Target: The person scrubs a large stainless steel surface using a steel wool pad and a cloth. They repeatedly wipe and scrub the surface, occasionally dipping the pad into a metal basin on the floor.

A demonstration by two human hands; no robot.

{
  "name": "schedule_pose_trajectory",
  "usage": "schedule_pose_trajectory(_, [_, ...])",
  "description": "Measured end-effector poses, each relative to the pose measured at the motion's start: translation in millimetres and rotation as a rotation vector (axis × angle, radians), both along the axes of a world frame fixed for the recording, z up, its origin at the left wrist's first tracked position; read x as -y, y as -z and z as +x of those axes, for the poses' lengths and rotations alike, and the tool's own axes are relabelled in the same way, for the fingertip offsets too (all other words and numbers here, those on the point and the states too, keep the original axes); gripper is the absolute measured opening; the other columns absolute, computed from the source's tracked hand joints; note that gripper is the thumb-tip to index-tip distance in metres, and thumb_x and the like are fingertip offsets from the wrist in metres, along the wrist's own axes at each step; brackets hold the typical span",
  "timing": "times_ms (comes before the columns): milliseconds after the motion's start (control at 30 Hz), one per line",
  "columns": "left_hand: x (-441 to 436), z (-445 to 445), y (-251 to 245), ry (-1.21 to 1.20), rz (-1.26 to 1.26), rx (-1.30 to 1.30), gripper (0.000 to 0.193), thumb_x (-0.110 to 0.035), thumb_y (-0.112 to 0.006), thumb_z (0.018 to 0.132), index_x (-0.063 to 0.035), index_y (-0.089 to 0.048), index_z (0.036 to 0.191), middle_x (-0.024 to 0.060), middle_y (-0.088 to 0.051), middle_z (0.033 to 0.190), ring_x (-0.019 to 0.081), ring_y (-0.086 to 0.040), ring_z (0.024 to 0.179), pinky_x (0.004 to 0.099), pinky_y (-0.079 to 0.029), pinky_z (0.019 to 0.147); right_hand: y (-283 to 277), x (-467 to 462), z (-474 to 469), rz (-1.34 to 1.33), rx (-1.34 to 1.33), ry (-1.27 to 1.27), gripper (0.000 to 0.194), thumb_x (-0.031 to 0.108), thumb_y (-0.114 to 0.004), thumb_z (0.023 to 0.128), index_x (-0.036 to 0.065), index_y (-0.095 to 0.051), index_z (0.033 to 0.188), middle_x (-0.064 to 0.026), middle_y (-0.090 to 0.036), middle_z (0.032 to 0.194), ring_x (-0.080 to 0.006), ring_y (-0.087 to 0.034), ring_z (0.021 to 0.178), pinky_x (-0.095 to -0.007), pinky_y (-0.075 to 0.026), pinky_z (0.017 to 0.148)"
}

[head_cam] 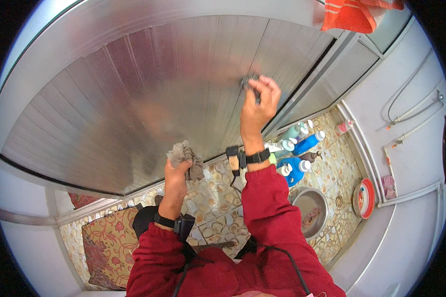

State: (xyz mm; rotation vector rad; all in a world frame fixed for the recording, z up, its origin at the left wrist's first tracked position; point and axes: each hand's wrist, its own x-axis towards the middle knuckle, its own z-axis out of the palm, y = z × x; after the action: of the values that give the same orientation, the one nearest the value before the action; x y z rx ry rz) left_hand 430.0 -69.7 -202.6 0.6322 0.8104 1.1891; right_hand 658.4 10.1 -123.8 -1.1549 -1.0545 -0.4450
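Observation:
My right hand (pixel 260 98) is raised against a ribbed, shiny metal-framed panel (pixel 193 81), with its fingers closed on a dark grey scouring pad (pixel 249 81) that touches the surface. The pad is partly covered by the fingers, and its exact kind is blurred. Lower and to the left, my left hand (pixel 176 178) grips a crumpled grey-beige cloth (pixel 186 157) close in front of the panel's lower part. Both wrists wear black straps with small devices.
Several bottles, among them a blue jug (pixel 291 169), stand on the patterned floor right of the panel. Nearby are a metal basin (pixel 321 206) and a red-rimmed basin (pixel 371 200) by the wall pipes. A floral mat (pixel 111 245) lies lower left; an orange towel (pixel 345 16) hangs upper right.

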Motion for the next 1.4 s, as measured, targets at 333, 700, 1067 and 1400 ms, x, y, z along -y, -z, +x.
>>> schedule_pose_trajectory(333, [-5.2, -1.8, 2.9, -0.017, 0.032, -0.06, 0.043, 0.007, -0.056, 0.083, 0.0017, -0.052, 0.125, 0.0102, -0.064, 0.11, 0.0227, -0.064, 0.097, 0.0371, -0.054, 0.085, 109.8, 16.5, -14.5, -0.213, -0.308, 0.043, 0.019, -0.007, -0.07, 0.073, 0.004, -0.065, 0.088, -0.0123, -0.061, 0.105, -0.0291, -0.059, 0.102, -0.0377, -0.049, 0.09])
schedule_pose_trajectory(700, [-0.2, 0.8, -4.9, 0.024, -0.023, -0.003, 0.043, 0.009, -0.057, 0.083, 0.0005, -0.051, 0.125, 0.01, -0.064, 0.108, 0.0217, -0.065, 0.095, 0.0372, -0.055, 0.082, -19.5, -7.8, 10.1, 0.104, -0.014, 0.094, 0.016, -0.005, -0.069, 0.077, 0.004, -0.065, 0.09, -0.0099, -0.063, 0.104, -0.0262, -0.062, 0.098, -0.0348, -0.05, 0.085])
schedule_pose_trajectory(1067, [-6.9, -1.4, 3.5, -0.005, -0.013, 0.01, 0.043, 0.009, -0.057, 0.083, 0.001, -0.051, 0.124, 0.0111, -0.064, 0.106, 0.0226, -0.066, 0.092, 0.0369, -0.056, 0.079, 154.0, 44.0, 10.0, -0.493, -0.656, 0.019, 0.019, 0.005, -0.072, 0.076, 0.002, -0.067, 0.094, -0.011, -0.068, 0.098, -0.025, -0.063, 0.095, -0.0371, -0.047, 0.087])
schedule_pose_trajectory(1400, [-3.5, -3.7, -5.4, 0.025, -0.017, -0.014, 0.042, 0.006, -0.057, 0.083, 0.0012, -0.051, 0.124, 0.0109, -0.063, 0.105, 0.023, -0.066, 0.09, 0.0373, -0.056, 0.078, -90.6, -2.9, 8.3, 0.16, 0.137, 0.076, 0.039, 0.0, -0.059, 0.089, -0.003, -0.058, 0.128, -0.0193, -0.05, 0.141, -0.0358, -0.048, 0.129, -0.0425, -0.038, 0.108])
